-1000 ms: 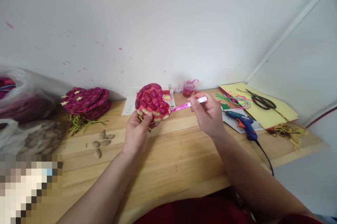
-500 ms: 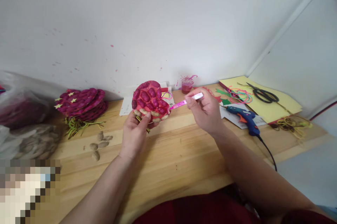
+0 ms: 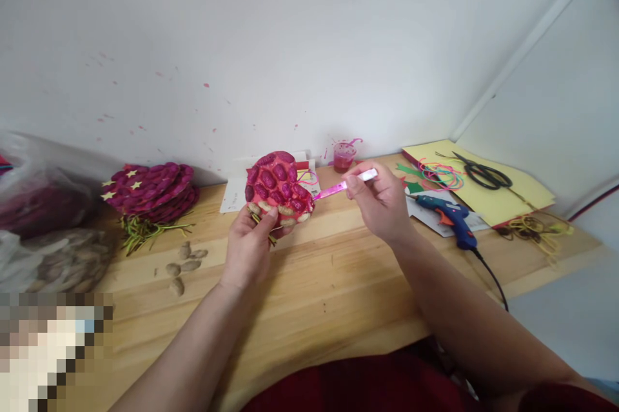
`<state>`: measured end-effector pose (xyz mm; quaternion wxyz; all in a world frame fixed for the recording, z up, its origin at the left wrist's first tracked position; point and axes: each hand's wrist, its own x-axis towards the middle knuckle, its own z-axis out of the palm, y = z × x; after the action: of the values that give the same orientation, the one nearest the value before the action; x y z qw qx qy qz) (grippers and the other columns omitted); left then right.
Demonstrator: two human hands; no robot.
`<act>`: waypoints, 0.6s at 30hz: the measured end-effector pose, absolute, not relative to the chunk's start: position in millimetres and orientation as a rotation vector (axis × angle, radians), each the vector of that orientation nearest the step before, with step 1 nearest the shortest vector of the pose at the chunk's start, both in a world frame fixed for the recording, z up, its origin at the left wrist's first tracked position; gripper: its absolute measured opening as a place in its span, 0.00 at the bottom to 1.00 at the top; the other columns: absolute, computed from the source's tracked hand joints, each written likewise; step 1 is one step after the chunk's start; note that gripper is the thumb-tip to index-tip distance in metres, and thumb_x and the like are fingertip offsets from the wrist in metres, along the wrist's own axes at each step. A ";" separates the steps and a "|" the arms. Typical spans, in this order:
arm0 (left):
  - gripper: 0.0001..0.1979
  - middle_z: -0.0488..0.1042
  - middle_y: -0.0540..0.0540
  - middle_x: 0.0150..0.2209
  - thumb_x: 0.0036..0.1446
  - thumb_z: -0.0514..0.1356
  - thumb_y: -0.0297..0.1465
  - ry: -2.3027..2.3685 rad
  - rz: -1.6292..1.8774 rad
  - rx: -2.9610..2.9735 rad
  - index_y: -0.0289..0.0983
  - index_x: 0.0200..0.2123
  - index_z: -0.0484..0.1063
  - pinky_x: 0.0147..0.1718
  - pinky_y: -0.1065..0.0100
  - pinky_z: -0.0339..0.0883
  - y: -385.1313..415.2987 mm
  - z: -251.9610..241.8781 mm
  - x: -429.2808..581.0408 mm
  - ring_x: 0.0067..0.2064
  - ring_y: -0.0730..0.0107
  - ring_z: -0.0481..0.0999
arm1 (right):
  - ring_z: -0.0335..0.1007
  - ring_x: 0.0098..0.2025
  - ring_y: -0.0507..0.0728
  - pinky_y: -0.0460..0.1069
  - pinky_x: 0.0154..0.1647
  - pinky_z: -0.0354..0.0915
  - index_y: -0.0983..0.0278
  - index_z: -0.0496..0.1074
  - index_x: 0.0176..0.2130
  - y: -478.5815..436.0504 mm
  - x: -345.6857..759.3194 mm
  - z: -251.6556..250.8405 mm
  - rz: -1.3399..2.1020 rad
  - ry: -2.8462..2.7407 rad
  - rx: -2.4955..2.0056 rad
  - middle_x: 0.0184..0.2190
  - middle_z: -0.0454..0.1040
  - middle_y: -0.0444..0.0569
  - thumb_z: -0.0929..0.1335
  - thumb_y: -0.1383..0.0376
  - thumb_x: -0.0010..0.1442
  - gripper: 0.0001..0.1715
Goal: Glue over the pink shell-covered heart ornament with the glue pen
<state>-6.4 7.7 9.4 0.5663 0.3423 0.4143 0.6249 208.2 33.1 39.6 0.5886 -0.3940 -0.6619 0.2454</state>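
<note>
My left hand is closed on the lower left edge of a round red craft piece covered with peanuts. Most of its peanuts are painted magenta; several along the bottom edge keep their tan shell colour. Yellow-green strings stick out by my left thumb. Between the thumb and fingers of my right hand is a slim paintbrush, white at the back and pink toward the tip. Its tip meets the right edge of the craft piece. A small cup of magenta paint stands behind, near the wall.
Finished-looking magenta peanut pieces are stacked at left, near bagged peanuts and several loose peanuts. At right lie a blue glue gun with its cord, scissors, yellow card and coloured strings.
The craft piece has shifted slightly right and down in my left hand. My right hand and the paintbrush have moved a little to the right, with the tip still at the edge.
</note>
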 end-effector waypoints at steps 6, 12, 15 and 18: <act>0.23 0.80 0.47 0.39 0.45 0.76 0.37 0.954 1.470 0.808 0.37 0.41 0.72 0.34 0.66 0.77 9.5 8.7 -7.8 0.36 0.66 0.82 | 0.64 0.27 0.50 0.47 0.29 0.59 0.61 0.72 0.37 35.6 208.8 37.1 0.581 -1.514 -0.932 0.25 0.69 0.41 0.69 0.55 0.67 0.12; 0.21 0.80 0.48 0.37 0.44 0.77 0.36 0.899 1.431 0.774 0.37 0.39 0.74 0.33 0.68 0.78 12.5 4.8 -9.9 0.32 0.70 0.81 | 0.63 0.26 0.48 0.46 0.29 0.61 0.62 0.71 0.36 40.3 210.6 39.1 0.705 -1.377 -0.836 0.24 0.68 0.39 0.71 0.53 0.65 0.15; 0.20 0.80 0.48 0.37 0.44 0.77 0.35 0.874 1.428 0.759 0.37 0.37 0.74 0.32 0.70 0.78 12.9 3.4 -10.6 0.32 0.72 0.80 | 0.63 0.27 0.48 0.46 0.30 0.62 0.62 0.71 0.35 41.2 211.5 40.4 0.738 -1.347 -0.784 0.23 0.67 0.39 0.71 0.53 0.65 0.16; 0.19 0.81 0.48 0.38 0.44 0.77 0.34 0.863 1.424 0.748 0.37 0.37 0.74 0.31 0.71 0.78 13.0 2.8 -10.7 0.32 0.72 0.80 | 0.63 0.26 0.48 0.47 0.30 0.62 0.62 0.71 0.36 41.4 211.1 39.4 0.812 -1.370 -0.790 0.23 0.68 0.39 0.72 0.52 0.64 0.16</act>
<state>-10.7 13.0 2.8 0.6116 0.3240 0.3742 0.6171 211.1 41.4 39.4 0.6303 -0.3449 -0.5983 0.3548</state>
